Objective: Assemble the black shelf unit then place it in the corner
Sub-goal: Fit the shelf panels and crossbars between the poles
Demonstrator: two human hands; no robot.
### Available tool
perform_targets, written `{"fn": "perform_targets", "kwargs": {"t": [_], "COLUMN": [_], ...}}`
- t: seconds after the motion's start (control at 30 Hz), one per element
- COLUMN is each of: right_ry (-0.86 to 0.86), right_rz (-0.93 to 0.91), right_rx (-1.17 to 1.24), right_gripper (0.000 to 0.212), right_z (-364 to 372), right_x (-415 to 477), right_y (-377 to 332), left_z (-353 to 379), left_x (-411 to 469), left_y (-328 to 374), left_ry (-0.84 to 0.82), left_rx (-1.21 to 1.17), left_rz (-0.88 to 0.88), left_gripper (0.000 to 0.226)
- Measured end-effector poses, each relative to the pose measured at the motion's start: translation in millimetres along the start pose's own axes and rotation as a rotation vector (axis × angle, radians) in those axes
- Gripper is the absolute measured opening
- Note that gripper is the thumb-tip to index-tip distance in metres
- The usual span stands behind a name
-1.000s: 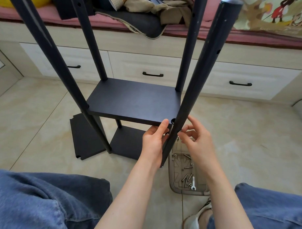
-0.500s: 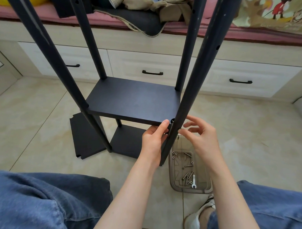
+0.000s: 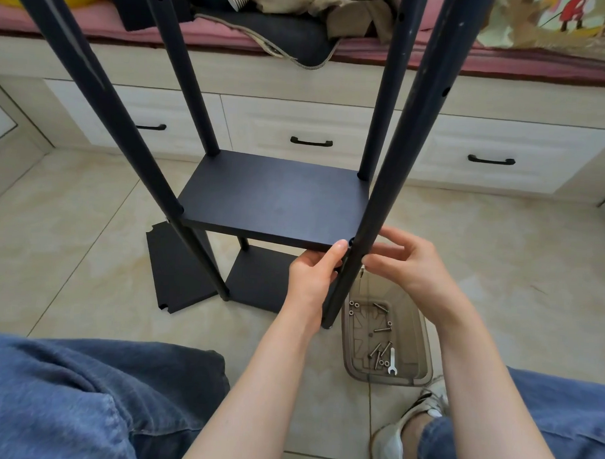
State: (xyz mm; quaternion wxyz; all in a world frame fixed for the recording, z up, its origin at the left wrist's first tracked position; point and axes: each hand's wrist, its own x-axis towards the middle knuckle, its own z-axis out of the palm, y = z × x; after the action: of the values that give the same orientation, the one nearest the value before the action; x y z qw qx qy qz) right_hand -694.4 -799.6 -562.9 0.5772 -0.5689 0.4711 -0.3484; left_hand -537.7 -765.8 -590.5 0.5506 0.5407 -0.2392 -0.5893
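The left hand [image 3: 313, 274] grips the shelf board's [image 3: 274, 197] near right corner, thumb on top, beside the pole [image 3: 400, 147]. At the pole's 3 o'clock, the right hand's [image 3: 416, 264] fingers [image 3: 393, 234] touch it (whether they pinch anything is unclear). A tray [image 3: 411, 319] of screws lies at 6 o'clock.

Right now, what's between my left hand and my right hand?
The shelf unit's near right black pole stands between your left hand, gripping the middle shelf, and your right hand, in the head view.
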Motion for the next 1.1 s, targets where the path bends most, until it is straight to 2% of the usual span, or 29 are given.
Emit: {"fn": "perform_targets", "kwargs": {"t": [0.07,0.13,0.17,0.23,0.3,0.37,0.47,0.6,0.73,0.83,0.9,1.0,1.1], "right_ry": [0.009,0.019,0.022,0.021,0.016,0.002,-0.015,-0.032,-0.102,0.022,0.107,0.072,0.041], "right_rz": [0.017,0.030,0.034,0.042,0.047,0.040,0.030,0.034,0.092,0.183,0.255,0.299,0.312], "right_rx": [0.009,0.006,0.006,0.011,0.014,0.021,0.030,0.028,0.075,0.175,0.135,0.025,0.015], "right_gripper": [0.052,0.051,0.051,0.052,0.052,0.051,0.050,0.047,0.039,0.048,0.050,0.055,0.051], "right_z": [-1.1,-2.2,-3.0,-4.5,-5.5,-5.7,-6.3,-7.3,-14.5,-12.9,-5.2,7.9,17.8], "right_x": [0.9,2.8,3.7,5.6,6.9,7.3,7.0,7.4,6.2,14.8,23.5,33.4,37.1], "right_y": [2.5,5.0,5.9,7.6,8.2,7.9,6.8,6.8,9.7,12.2,5.2,-9.3,-17.1], "left_z": [-2.0,-2.3,-2.5,-1.0,0.9,1.1,2.3,8.1,8.0,10.0,12.1,12.7,12.8], "left_x": [-0.5,-2.2,-5.3,-15.3,-22.9,-22.1,-13.3,-7.3,-4.0,-4.5,-4.6,-3.5,-2.5], "left_y": [5.2,5.9,3.4,-3.9,-10.7,-12.6,-7.6,1.6,7.0,7.4,7.7,10.1,14.2], "left_ry": [0.014,0.128,0.228,0.366,0.365,0.311,0.285,0.236,0.207,0.200,0.204,0.210,0.197], "left_rx": [0.143,0.368,0.464,0.595,0.756,0.930,1.075,1.121,1.126,1.101,1.103,1.113,1.136], "left_rz": [-0.026,0.009,0.105,0.439,0.772,0.918,0.884,0.917,0.867,0.855,0.856,0.843,0.838], "left_gripper": [0.023,0.042,0.051,0.057,0.045,0.023,0.049,0.039,0.034,0.032,0.032,0.031,0.035]}}
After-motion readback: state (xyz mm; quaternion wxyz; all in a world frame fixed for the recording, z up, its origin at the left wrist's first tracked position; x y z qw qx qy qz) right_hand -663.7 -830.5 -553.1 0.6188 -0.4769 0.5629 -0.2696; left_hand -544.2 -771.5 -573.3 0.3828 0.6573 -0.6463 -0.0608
